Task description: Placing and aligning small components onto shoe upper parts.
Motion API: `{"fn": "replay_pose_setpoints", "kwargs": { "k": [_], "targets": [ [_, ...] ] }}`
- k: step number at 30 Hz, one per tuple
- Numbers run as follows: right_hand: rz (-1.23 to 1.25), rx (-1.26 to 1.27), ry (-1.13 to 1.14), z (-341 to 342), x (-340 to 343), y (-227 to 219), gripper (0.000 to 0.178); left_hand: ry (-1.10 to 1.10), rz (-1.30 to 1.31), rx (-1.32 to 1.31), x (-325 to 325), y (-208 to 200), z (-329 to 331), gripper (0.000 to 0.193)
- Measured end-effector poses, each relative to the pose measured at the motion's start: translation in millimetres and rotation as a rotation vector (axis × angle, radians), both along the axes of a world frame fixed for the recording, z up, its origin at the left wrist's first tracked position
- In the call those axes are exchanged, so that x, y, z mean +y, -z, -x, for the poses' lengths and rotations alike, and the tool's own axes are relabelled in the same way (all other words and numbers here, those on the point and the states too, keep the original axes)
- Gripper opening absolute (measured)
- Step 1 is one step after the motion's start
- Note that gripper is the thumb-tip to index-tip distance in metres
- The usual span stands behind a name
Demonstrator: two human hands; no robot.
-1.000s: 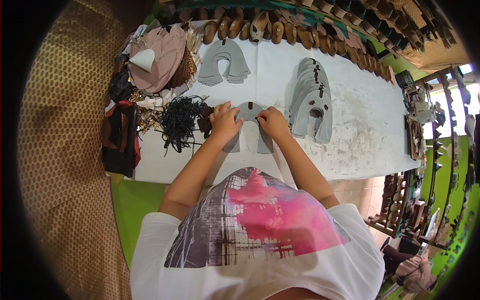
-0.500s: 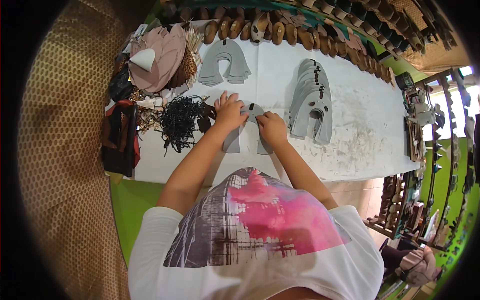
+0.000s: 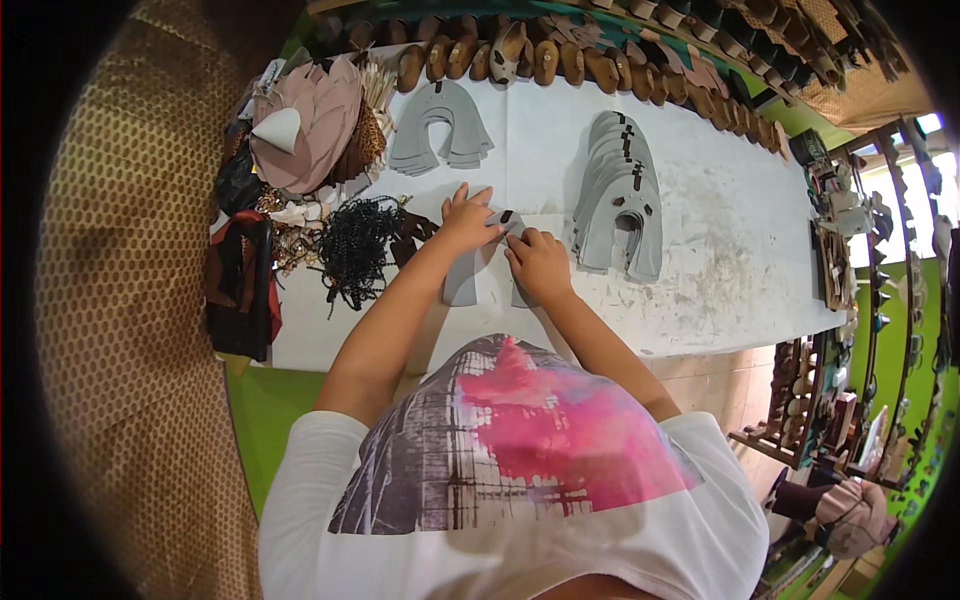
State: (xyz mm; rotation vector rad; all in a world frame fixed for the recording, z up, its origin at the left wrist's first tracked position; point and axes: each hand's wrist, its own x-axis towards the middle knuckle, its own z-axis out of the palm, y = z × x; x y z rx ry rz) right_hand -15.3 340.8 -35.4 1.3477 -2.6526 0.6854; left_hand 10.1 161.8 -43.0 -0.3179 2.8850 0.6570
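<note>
On the white-covered table in front of me lies a grey U-shaped piece (image 3: 461, 280), like a shoe-upper cutout, with a small dark tab (image 3: 507, 217) at the top of its curve. My left hand (image 3: 467, 220) rests on the left side of that curve, fingers spread. Across from it, my right hand (image 3: 541, 265) presses bent fingertips together on the curve's right side. Whatever they may pinch is too small or hidden to name. The right leg of the piece is mostly covered by this hand.
Several matching grey pieces (image 3: 440, 105) lie fanned farther back, and an overlapping row of grey pieces with dark marks (image 3: 618, 190) is to the right. Black beaded strands (image 3: 357, 245) and pinkish leather pieces (image 3: 315, 130) crowd the left. Brown shoe lasts (image 3: 545, 62) line the back edge.
My right hand has shifted slightly left and its fingertips now sit farther in on the curve. My left hand stays on the piece with its fingers spread. The view has moved slightly.
</note>
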Motion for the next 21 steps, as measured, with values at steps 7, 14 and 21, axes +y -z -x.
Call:
{"fn": "replay_pose_setpoints", "kwargs": {
  "k": [7,14,21],
  "targets": [
    [-0.115,0.087,0.041,-7,-5,2,0.024,-0.121,-0.058,-0.184,18,-19,6,0.044],
    [0.059,0.009,-0.012,-4,12,7,0.023,-0.050,-0.057,-0.274,21,-38,-11,0.057],
    [0.119,-0.045,-0.017,-6,18,10,0.022,0.161,0.041,-0.132,26,-50,-29,0.053]
  ]
}}
